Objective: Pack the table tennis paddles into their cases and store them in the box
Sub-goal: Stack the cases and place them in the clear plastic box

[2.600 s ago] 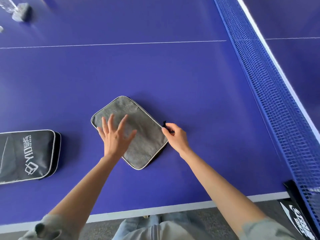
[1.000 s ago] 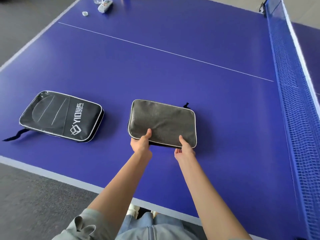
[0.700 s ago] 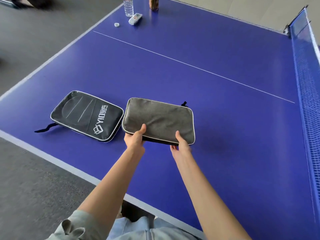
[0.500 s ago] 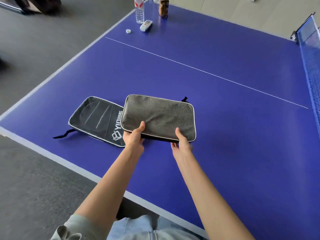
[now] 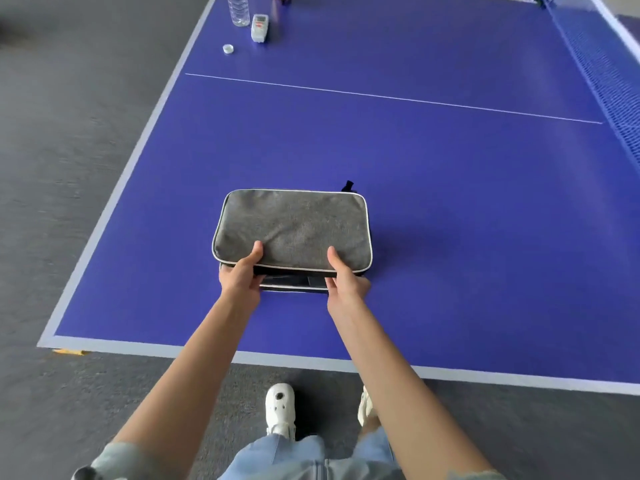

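**Grey case stacked on the black one near the table's edge**

Blue table-tennis table (image 5: 450, 161) fills most of the head view, with grey carpet on the left and along the near edge. At the far right the net (image 5: 602, 64) is cut off by the frame. At the top, a clear bottle (image 5: 238, 10) is cropped at the neck; a small grey remote-like device (image 5: 259, 27) lies just beside it and a round cap (image 5: 228, 48) sits nearer the table's side line. A brownish object at the very top edge is too cropped to identify.

Near the player's edge of the table the grey case (image 5: 294, 228) lies flat on top of a black case (image 5: 294, 284), which is almost wholly covered: only a dark strip with pale piping shows along the near side. A small black zip pull (image 5: 347, 186) sticks out at the grey case's far right corner. Whether paddles are inside either case cannot be seen.

The left hand (image 5: 240, 273) pinches the near left edge of the grey case, thumb on top, fingers curled out of sight beneath. The right hand (image 5: 344, 277) grips the near right edge the same way. Both forearms reach in from below, above white shoes and pale jeans.
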A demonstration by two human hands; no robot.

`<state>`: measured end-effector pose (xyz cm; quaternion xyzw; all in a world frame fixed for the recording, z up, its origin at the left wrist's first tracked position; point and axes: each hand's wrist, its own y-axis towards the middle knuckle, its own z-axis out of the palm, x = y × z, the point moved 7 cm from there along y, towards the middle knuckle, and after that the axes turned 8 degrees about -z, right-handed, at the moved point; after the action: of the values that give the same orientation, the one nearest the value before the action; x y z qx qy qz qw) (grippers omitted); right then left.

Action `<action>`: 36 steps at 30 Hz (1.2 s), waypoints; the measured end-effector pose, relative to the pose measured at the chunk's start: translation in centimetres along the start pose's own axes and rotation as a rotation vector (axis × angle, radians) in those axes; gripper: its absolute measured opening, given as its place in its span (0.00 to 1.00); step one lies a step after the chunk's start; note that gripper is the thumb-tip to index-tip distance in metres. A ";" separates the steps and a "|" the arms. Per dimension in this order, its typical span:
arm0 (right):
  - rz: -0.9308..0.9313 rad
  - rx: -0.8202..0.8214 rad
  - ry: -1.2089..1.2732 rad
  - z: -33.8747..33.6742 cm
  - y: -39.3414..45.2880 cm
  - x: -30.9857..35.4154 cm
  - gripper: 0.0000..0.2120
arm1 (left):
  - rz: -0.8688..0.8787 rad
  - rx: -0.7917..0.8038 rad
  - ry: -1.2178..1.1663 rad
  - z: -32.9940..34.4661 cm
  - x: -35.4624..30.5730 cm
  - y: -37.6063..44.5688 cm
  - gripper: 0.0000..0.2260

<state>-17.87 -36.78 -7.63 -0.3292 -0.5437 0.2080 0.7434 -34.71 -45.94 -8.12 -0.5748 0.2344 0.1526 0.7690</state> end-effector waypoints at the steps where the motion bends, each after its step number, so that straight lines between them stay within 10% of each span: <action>1: -0.005 -0.007 0.000 0.1 -0.2 -0.5 0.30 | -0.013 0.003 0.008 -0.5 0.0 0.4 0.21; 18: -0.049 -0.137 -0.339 -2.2 1.8 -1.9 0.38 | -0.215 -0.069 0.517 -4.6 1.7 2.3 0.25; 22: 0.177 -0.133 -0.205 -2.1 0.5 -3.4 0.51 | -0.393 -0.042 0.386 -3.8 3.2 1.2 0.35; 36: 0.226 -0.087 -0.055 3.0 0.9 -3.7 0.33 | -0.416 -0.077 -0.032 2.3 3.6 1.0 0.39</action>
<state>-21.80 -37.83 -10.18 -0.4144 -0.5318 0.2755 0.6852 -31.74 -43.55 -10.39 -0.6371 0.0923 0.0087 0.7652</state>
